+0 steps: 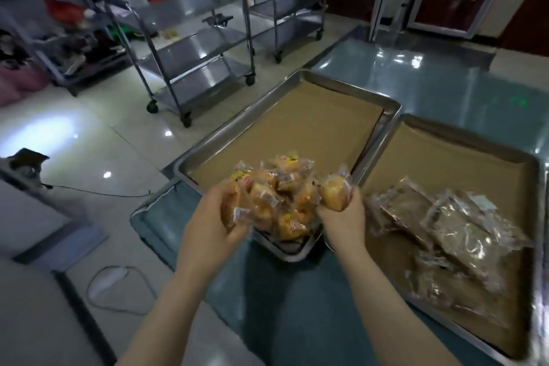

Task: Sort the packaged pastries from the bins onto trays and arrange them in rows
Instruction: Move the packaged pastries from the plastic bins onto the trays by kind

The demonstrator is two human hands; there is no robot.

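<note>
Directly below the camera, two bare forearms reach forward over a blue-green worktop (386, 68). Between the hands, just under the middle of the view, sits a heap of golden pastries (285, 196), each sealed in clear wrap with a yellow label. The heap rests in what seems to be a small metal bin (292, 252); only its near corner shows, so its shape is unclear.

The left hand (208, 223), at 9 o'clock from the heap, has its fingers curled around a wrapped pastry at the heap's edge. The right hand (344, 217), at 3 o'clock from the heap, grips a round pastry (335, 193) in clear wrap, raised a little beside the pile. The fingers are closed round its lower half.

At 12 o'clock from the heap lies a large steel tray (225, 125) lined with brown paper (312, 122), the paper bare beyond the heap. At 3 to 4 o'clock a second tray (531, 217), also paper-lined, lies just beside the first. Its near half holds a loose scatter of flat brown packets (457, 226) in shiny clear wrap, overlapping and in no rows.

At 11 o'clock, well apart on the glossy tiled floor (89, 134), stand two steel carts (190, 62) on wheels, each with three shelves. At 7 o'clock a pale cable (118, 291) loops on the floor beside the worktop.
</note>
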